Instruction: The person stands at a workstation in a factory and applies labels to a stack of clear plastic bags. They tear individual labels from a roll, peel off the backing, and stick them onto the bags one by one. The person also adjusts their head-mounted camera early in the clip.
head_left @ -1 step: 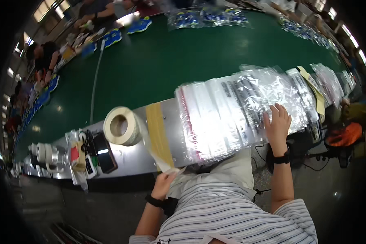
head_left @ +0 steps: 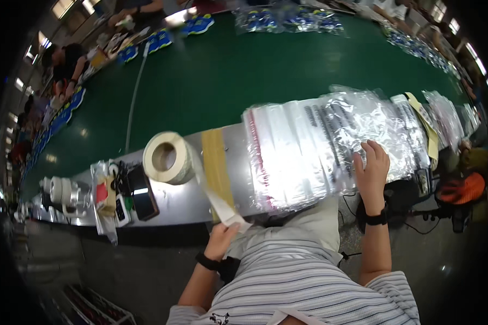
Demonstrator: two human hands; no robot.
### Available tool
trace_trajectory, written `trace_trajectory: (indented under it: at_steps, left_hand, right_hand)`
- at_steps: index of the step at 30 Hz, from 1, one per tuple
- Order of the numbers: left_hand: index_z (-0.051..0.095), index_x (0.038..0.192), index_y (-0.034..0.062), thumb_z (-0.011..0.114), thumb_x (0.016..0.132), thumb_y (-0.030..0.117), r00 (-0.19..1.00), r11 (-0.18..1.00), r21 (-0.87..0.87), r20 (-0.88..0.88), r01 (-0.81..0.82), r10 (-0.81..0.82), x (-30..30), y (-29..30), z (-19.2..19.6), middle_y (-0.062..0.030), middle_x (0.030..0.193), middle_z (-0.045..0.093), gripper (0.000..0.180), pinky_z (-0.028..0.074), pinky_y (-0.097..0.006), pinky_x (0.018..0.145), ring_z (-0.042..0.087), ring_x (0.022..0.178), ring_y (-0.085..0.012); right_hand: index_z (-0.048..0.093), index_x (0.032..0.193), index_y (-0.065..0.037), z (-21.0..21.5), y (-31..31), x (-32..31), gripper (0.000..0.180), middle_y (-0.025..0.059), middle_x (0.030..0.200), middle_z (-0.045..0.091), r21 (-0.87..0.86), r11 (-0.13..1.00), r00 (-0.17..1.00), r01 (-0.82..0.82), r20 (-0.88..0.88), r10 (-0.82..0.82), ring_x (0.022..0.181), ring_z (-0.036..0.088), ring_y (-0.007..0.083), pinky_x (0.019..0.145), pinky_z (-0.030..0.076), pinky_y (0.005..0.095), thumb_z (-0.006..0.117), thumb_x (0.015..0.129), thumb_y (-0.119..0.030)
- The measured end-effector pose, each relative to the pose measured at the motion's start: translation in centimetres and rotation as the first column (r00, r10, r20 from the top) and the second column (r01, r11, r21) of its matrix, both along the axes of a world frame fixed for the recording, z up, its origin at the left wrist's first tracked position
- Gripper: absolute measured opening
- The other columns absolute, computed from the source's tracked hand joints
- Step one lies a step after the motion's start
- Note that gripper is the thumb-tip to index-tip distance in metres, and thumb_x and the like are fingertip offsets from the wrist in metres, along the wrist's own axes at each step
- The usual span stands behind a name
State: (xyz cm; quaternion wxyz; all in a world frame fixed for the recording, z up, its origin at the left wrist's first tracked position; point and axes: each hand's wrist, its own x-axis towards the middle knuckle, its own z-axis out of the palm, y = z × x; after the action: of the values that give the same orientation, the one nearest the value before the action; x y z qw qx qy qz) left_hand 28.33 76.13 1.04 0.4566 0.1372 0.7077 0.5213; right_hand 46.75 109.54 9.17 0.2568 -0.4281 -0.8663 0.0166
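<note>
My left hand (head_left: 220, 240) is closed on the loose end of a pale label strip (head_left: 218, 206) at the metal ledge's near edge. The strip runs back to a big roll of labels (head_left: 158, 141) standing on the ledge, left of a yellow tape band (head_left: 216, 168). Over the right part of a wide pile of clear plastic bags (head_left: 293, 157), my right hand (head_left: 373, 168) is held with fingers apart and nothing between them. Its fingertips are at the crinkled top bags (head_left: 358, 116); whether they touch cannot be made out.
A phone (head_left: 142, 192), cables and a small plastic-wrapped box (head_left: 106, 201) lie left on the ledge, with white rolls (head_left: 59, 189) beyond. Behind is a green belt (head_left: 200, 81) carrying blue shoes (head_left: 200, 24) and bagged shoes (head_left: 287, 20). People work along its far side. An orange fan (head_left: 461, 188) stands right.
The whole view has shifted slightly, so the roll and bags appear a little farther right. Both hands keep nearly the same places, with the strip still in my left hand.
</note>
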Motion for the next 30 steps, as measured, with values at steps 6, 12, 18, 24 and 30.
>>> trace_trajectory:
  at_steps: [6, 12, 18, 24, 30]
  left_hand:
    - [0.06, 0.109, -0.0012, 0.053, 0.097, 0.021, 0.948, 0.941, 0.304, 0.315, -0.149, 0.048, 0.4, 3.9, 4.5, -0.0063, 0.102, 0.064, 0.026, 0.052, -0.029, 0.08, 0.063, 0.089, -0.0145]
    - [0.059, 0.111, 0.0004, 0.057, 0.096, 0.026, 0.991, 0.973, 0.22, 0.094, 0.075, -0.098, -0.2, 5.2, 5.4, -0.0036, 0.091, 0.062, 0.029, 0.044, -0.021, 0.059, 0.056, 0.071, -0.0061]
    - [0.05, 0.123, -0.0019, 0.045, 0.1, 0.026, 0.977, 0.922, 0.362, 0.205, -0.137, 0.064, -1.7, 5.4, 6.3, -0.0125, 0.107, 0.062, 0.036, 0.051, -0.029, 0.079, 0.061, 0.094, -0.0161]
    - [0.048, 0.124, -0.0088, 0.036, 0.102, 0.03, 0.921, 0.907, 0.414, 0.377, -0.075, -0.096, -3.6, 7.5, 6.8, -0.0211, 0.13, 0.051, 0.046, 0.042, -0.041, 0.103, 0.051, 0.12, -0.0278]
    - [0.033, 0.138, -0.0084, 0.032, 0.103, 0.029, 0.892, 0.846, 0.524, 0.424, -0.1, -0.157, -3.4, 7.5, 7.1, -0.0194, 0.146, 0.035, 0.051, 0.031, -0.041, 0.111, 0.038, 0.133, -0.0253]
  right_hand:
    - [0.059, 0.115, 0.001, -0.3, -10.9, -6.3, 0.029, 0.0074, 0.1, 0.064, -0.735, -0.102, 0.7, -0.67, -0.671, 0.245, 0.09, 0.059, 0.0113, 0.078, 0.048, 0.0253, 0.058, 0.094, -0.02]
    - [0.061, 0.096, 0.0, -0.2, -11.8, -9.7, 0.016, 0.0049, 0.085, 0.062, -0.745, -0.027, 0.704, -0.667, -0.641, 0.305, 0.07, 0.058, 0.0128, 0.063, 0.047, 0.0275, 0.061, 0.089, -0.014]
    - [0.056, 0.083, -0.004, 1.1, -13.4, -9.5, 0.012, 0.0092, 0.082, 0.055, -0.102, 0.769, 0.776, -0.631, -0.093, 0.624, 0.063, 0.063, 0.0249, 0.049, 0.051, 0.0362, 0.062, 0.073, -0.009]
    - [0.056, 0.106, -0.003, 1.8, -15.9, -8.8, 0.027, 0.0129, 0.093, 0.056, -0.49, 0.203, 0.452, -0.848, -0.467, 0.76, 0.072, 0.064, 0.0269, 0.063, 0.053, 0.0351, 0.063, 0.085, -0.019]
    - [0.061, 0.096, 0.0, -0.2, -12.6, -8.9, 0.026, 0.0063, 0.079, 0.063, -0.464, 0.542, 0.688, -0.701, -0.641, 0.342, 0.073, 0.058, 0.0154, 0.068, 0.047, 0.029, 0.061, 0.092, -0.026]
